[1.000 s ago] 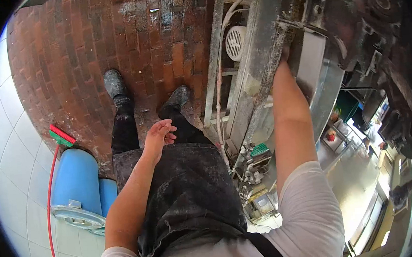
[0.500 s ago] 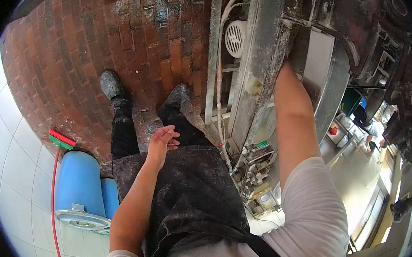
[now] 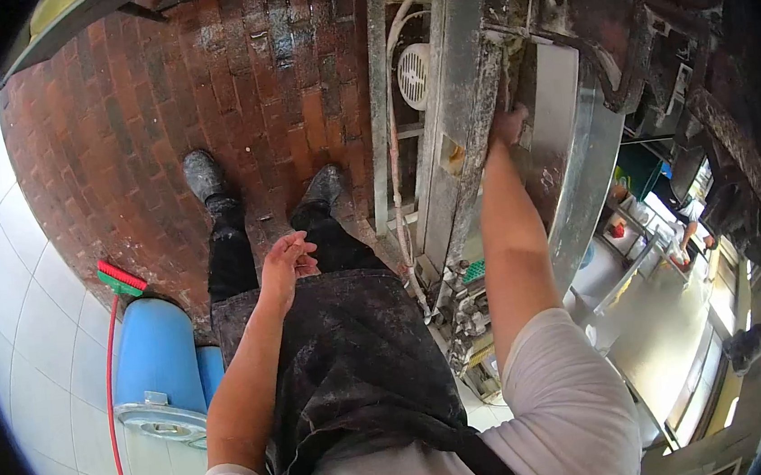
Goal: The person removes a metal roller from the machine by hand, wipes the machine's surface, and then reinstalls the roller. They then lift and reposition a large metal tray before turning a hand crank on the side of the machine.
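I stand on a wet red brick floor [image 3: 161, 103] in a dusty dark apron [image 3: 346, 358] and black boots. My left hand [image 3: 287, 259] hangs free in front of the apron, fingers loosely apart, holding nothing. My right arm reaches forward and my right hand [image 3: 508, 124] grips the flour-caked edge of a large metal machine frame [image 3: 459, 95]. Just right of that hand lies the machine's curved steel bowl or trough [image 3: 586, 156].
A blue barrel [image 3: 156, 357] with a metal lid lies at my left beside a red-handled broom with a green and red head [image 3: 120, 278]. White tiled wall at far left. A round white vent [image 3: 413, 76] and pipes sit under the machine. Another person works at far right [image 3: 687, 224].
My right hand has come into view, gripping the frame edge a little nearer to me. The view has shifted slightly; my left hand has barely moved.
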Motion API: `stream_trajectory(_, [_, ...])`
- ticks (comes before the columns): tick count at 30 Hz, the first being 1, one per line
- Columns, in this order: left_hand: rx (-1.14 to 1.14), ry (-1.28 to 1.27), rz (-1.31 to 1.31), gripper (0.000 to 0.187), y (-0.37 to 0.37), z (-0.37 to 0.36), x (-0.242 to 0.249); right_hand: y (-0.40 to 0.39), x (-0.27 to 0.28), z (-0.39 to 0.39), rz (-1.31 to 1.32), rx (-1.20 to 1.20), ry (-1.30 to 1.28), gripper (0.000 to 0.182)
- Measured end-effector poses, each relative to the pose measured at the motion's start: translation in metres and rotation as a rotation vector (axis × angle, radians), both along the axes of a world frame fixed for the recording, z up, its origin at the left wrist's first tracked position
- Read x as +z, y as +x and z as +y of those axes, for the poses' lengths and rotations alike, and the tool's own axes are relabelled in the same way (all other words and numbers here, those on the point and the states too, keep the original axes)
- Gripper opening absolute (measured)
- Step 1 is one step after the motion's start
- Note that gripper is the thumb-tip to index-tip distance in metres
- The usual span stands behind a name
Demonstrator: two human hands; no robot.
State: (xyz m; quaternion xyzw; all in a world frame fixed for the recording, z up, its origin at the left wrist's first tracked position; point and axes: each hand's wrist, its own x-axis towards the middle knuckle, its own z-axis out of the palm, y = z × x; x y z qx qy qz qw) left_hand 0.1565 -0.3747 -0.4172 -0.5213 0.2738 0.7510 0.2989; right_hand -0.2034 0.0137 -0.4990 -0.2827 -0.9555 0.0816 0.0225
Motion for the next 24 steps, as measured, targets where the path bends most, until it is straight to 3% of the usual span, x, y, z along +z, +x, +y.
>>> stream_trajectory(1, [-0.002, 0.000, 0.002, 0.034, 0.001, 0.001, 0.001, 0.006, -0.006, 0.009, -0.140, -0.146, 0.206, 0.076])
stream_trajectory(2, [-0.014, -0.008, -0.006, 0.034, 0.002, 0.002, 0.001, 0.017, -0.013, 0.017, -0.139, -0.150, 0.206, 0.076])
stream_trajectory(4, [-0.035, -0.014, -0.012, 0.034, 0.003, 0.004, 0.005, 0.041, -0.018, 0.024, -0.055, 0.059, 0.575, 0.068])
stream_trajectory(5, [-0.049, -0.008, -0.027, 0.033, 0.003, 0.006, 0.006, 0.044, -0.015, 0.033, -0.157, 0.004, 0.309, 0.058])
stream_trajectory(8, [-0.069, 0.003, -0.034, 0.032, 0.012, 0.009, 0.001, 0.093, -0.212, 0.236, -0.207, 0.126, -0.796, 0.052])
stream_trajectory(10, [-0.075, 0.008, -0.021, 0.031, 0.014, 0.010, -0.001, 0.095, -0.136, 0.142, -0.247, -0.110, -0.747, 0.051])
stream_trajectory(19, [-0.098, -0.018, -0.011, 0.028, 0.010, 0.008, 0.007, 0.083, -0.066, 0.077, -0.045, -0.045, -0.622, 0.046])
stream_trajectory(20, [-0.108, -0.016, -0.013, 0.028, 0.010, 0.008, 0.011, 0.085, -0.038, 0.064, -0.030, -0.027, -0.554, 0.046])
stream_trajectory(21, [-0.117, -0.013, -0.013, 0.028, 0.010, 0.009, 0.015, 0.073, 0.057, -0.016, -0.245, -0.066, -0.303, 0.048])
stream_trajectory(24, [-0.128, -0.011, 0.035, 0.028, 0.004, 0.007, 0.032, 0.090, 0.099, -0.016, -0.356, 0.043, -0.213, 0.051])
